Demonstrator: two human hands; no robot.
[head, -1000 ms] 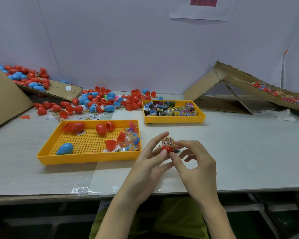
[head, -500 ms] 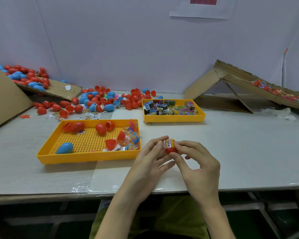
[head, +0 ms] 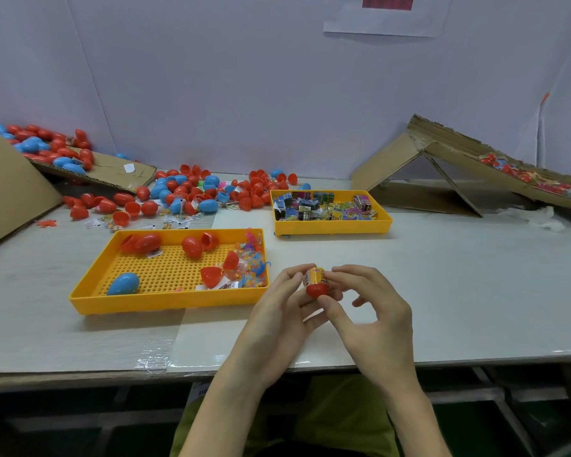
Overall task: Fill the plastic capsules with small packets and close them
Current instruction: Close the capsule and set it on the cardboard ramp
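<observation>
Closest in, just above the front edge of the bench (head: pixel 442 291), both hands meet round one red capsule half (head: pixel 317 290). The left hand (head: pixel 277 311) grips it from the side with curled fingers. The right hand (head: pixel 370 321) pinches it too, thumb under the shell and forefinger curled over the packet (head: pixel 314 277), which stands out of the open mouth. The shell looks light, stiff and smooth, so it is likely to slip or squirt out if squeezed hard. The best hold seems to be round its widest part, leaving the rim free for the other half. The packet looks like thin, crinkly film that should fold under a fingertip, and it probably has to sit below the rim before the capsule can snap shut. Bare bench lies to the right of the hands, with room to move there. Just to the left is the near yellow tray (head: pixel 165 303), whose raised rim is the edge to lift over. It holds a blue capsule (head: pixel 123 283), red halves and loose packets. Further back the far yellow tray (head: pixel 333 227) is packed with small printed packets. Behind both trays a pile of capsules (head: pixel 192 192) sprawls to the wall, and a cardboard ramp (head: pixel 442 153) leans at the far right.
</observation>
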